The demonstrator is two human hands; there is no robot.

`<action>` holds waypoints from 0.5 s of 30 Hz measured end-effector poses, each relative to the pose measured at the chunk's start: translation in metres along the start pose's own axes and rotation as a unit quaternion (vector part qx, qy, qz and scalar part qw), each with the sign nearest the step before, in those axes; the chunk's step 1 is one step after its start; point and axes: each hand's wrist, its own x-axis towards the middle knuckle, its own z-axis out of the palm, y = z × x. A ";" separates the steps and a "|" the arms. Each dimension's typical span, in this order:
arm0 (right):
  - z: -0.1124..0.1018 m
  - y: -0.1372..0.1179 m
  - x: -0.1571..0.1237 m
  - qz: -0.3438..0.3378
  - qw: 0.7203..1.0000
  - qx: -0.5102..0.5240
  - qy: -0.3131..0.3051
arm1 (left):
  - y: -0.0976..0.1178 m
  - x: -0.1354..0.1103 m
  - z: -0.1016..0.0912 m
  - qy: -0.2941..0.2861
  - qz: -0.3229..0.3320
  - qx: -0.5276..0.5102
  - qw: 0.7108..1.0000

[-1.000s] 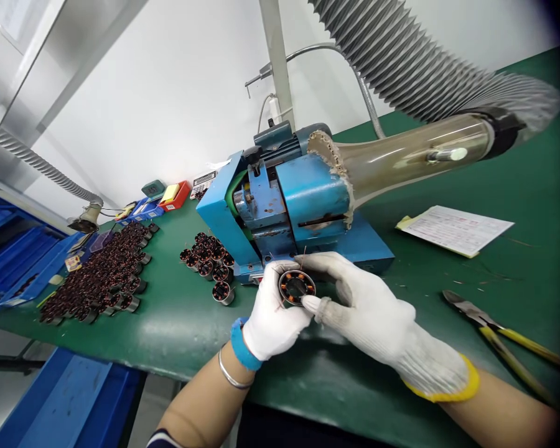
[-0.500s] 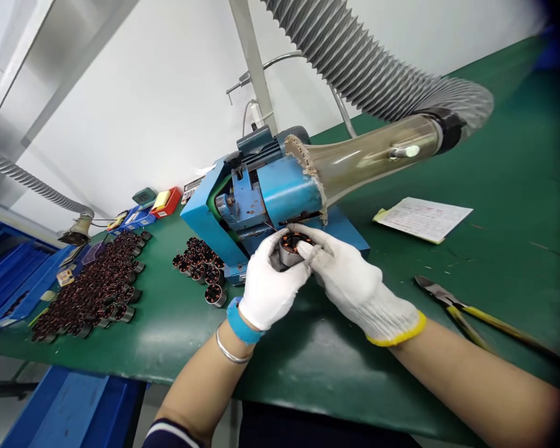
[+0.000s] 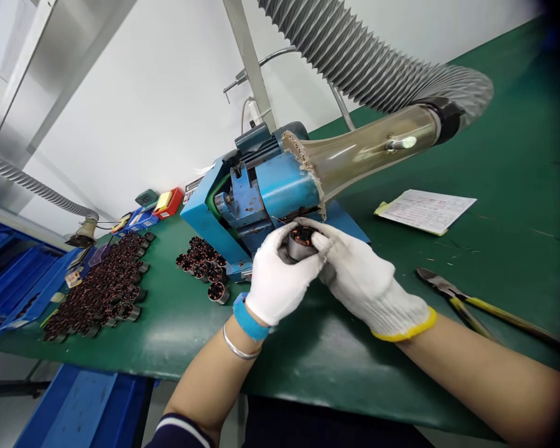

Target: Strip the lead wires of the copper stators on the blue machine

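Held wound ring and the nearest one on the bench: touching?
Apart. The head view shows green tabletop and the left hand between the held ring and the bench ring.

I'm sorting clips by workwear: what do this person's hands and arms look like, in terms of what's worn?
The left hand wears a white glove, with a blue wristband, a silver bangle and a dark sleeve with a white stripe. The right hand wears a white knit glove with a ribbed cuff, yellow edging and greyish fingertips; no sleeve shows on that arm.
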 end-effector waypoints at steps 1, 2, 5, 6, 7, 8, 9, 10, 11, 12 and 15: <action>0.000 -0.001 -0.003 -0.005 1.000 -0.001 -0.006 | -0.002 -0.006 -0.003 0.002 0.011 0.004 1.000; 0.000 -0.002 -0.005 -0.014 1.000 0.006 -0.017 | -0.005 -0.012 -0.007 0.003 0.026 0.008 1.000; 0.000 -0.004 -0.014 -0.068 0.995 -0.034 -0.058 | -0.013 -0.029 -0.021 -0.005 0.066 0.018 0.998; -0.001 -0.005 -0.016 -0.079 0.992 -0.062 -0.072 | -0.016 -0.033 -0.025 -0.008 0.072 0.018 0.997; -0.001 -0.006 -0.017 -0.086 0.988 -0.095 -0.085 | -0.019 -0.035 -0.030 -0.011 0.074 0.016 0.997; -0.002 -0.006 -0.018 -0.091 0.983 -0.131 -0.096 | -0.021 -0.037 -0.033 -0.012 0.073 0.013 0.997; -0.003 -0.007 -0.018 -0.095 0.976 -0.166 -0.105 | -0.024 -0.038 -0.036 -0.012 0.070 0.010 0.997; -0.004 -0.008 -0.018 -0.098 0.969 -0.198 -0.111 | -0.026 -0.038 -0.038 -0.010 0.068 0.007 0.998; -0.004 -0.009 -0.017 -0.102 0.963 -0.224 -0.112 | -0.027 -0.038 -0.040 -0.010 0.067 0.005 0.998; -0.005 -0.010 -0.016 -0.104 0.958 -0.241 -0.112 | -0.028 -0.038 -0.041 -0.010 0.069 0.007 0.998; -0.008 -0.016 -0.011 -0.075 0.966 -0.235 -0.080 | -0.028 -0.038 -0.042 -0.005 0.080 0.022 0.997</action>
